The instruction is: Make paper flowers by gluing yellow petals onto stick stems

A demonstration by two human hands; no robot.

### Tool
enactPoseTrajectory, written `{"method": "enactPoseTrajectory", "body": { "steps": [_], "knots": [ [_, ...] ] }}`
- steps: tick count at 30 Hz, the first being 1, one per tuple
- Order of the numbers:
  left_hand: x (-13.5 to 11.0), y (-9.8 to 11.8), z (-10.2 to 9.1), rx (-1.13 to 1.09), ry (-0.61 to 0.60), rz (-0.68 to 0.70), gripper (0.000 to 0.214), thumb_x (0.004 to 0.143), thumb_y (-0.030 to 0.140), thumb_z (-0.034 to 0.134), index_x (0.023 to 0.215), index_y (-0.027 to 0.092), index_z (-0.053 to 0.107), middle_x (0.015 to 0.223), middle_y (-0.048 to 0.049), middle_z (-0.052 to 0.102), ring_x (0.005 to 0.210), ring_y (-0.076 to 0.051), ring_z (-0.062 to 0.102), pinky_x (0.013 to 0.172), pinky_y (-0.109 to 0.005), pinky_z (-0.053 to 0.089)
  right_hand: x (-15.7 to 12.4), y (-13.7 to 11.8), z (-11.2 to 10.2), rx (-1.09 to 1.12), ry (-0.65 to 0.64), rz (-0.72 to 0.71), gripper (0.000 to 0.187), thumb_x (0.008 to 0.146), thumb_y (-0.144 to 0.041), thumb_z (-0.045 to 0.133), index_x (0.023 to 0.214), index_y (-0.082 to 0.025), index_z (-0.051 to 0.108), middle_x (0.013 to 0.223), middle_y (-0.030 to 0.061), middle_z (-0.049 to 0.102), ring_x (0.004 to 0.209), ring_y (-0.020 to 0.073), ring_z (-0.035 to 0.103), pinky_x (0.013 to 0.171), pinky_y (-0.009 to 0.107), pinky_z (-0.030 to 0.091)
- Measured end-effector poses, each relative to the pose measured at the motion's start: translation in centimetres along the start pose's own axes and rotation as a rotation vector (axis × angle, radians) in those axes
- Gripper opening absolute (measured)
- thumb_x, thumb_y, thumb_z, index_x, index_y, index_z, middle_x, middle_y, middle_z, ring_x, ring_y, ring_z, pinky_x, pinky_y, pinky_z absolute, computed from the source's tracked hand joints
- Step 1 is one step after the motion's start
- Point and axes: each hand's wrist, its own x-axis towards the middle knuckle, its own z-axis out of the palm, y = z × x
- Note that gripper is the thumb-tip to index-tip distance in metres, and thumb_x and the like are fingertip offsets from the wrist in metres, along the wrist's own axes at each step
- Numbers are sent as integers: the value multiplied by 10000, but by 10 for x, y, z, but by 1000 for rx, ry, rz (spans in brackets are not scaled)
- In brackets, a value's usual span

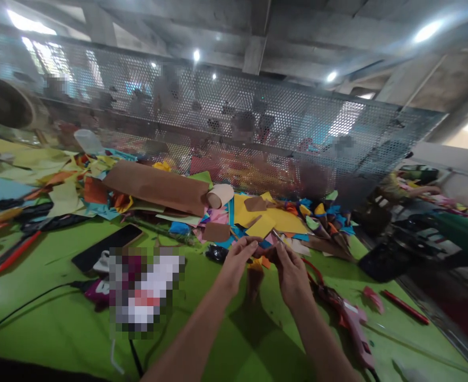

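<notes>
Both my hands meet above the green table [51,329], just in front of a heap of coloured paper scraps [257,217]. My left hand [236,262] is closed in a pinch on a small orange and brown paper piece [262,259]. My right hand [291,270] is closed too, gripping the same piece from the right, and a thin stick-like thing rises from its fingers. A pink glue gun [351,323] lies on the table right of my right forearm.
A brown paper roll [158,188] lies at the back. A dark phone [106,246] and a blurred-out object [146,289] sit to the left, with black cables. A red pen [404,306] lies at the right. A perforated metal screen [234,122] backs the table. Another person works at far right [412,188].
</notes>
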Motion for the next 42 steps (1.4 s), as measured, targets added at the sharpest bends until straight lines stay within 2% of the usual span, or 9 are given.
{"method": "enactPoseTrajectory", "body": {
  "steps": [7,10,13,18,21,23,28,35,42],
  "knots": [
    [3,-4,-6,-1,47,-4,194,810,327,669,912,175,733,732,-33,661,690,-137,584,634,-238,385,3,-2,-2,159,19,69,317,535,-377,909,736,-233,710,717,-23,680,678,139,607,672,269,501],
    [2,-2,-4,-2,61,-12,188,809,328,681,906,177,736,739,-39,669,692,-137,589,629,-237,385,4,-2,-3,202,24,97,314,564,-417,890,788,-245,754,770,-9,698,687,134,610,664,269,507],
    [0,2,1,-31,65,-9,146,779,264,721,877,159,741,725,-42,670,691,-134,590,639,-231,397,3,-1,-4,247,-23,138,316,649,-424,843,908,-256,779,816,2,703,678,123,598,656,265,506],
    [1,3,6,-114,40,11,136,752,176,750,884,143,749,772,-47,689,716,-129,600,701,-224,440,-1,-2,-4,289,-175,196,342,744,-368,788,1065,-253,760,724,-7,643,664,120,553,664,242,494],
    [4,0,4,-87,61,42,122,747,168,756,867,146,749,815,-52,705,744,-130,610,713,-216,448,-6,-4,-1,295,-250,251,346,773,-353,767,1100,-241,749,677,-13,607,654,113,528,668,221,474],
    [5,-2,3,-55,83,58,74,748,182,760,810,148,738,762,-39,692,701,-123,596,678,-211,442,-9,-5,0,280,-281,287,349,759,-352,780,1089,-240,752,652,-15,599,633,112,513,639,219,458],
    [5,-2,1,-40,82,85,134,730,245,786,707,143,701,669,-22,653,629,-117,565,617,-212,420,-12,-8,4,240,-302,295,363,711,-389,806,1036,-232,764,606,-20,571,583,124,481,578,251,429],
    [5,2,-1,34,61,99,96,789,203,704,719,138,720,686,-33,657,677,-136,582,666,-224,426,-11,-10,2,258,-295,322,374,718,-332,808,1077,-236,760,619,-22,556,597,119,459,602,251,403],
    [4,2,-4,66,63,131,83,777,214,713,718,156,721,687,-24,649,676,-149,564,659,-234,408,-10,-8,0,221,-297,309,371,736,-327,782,1094,-235,753,620,-22,529,593,129,433,590,262,388]
  ]
}}
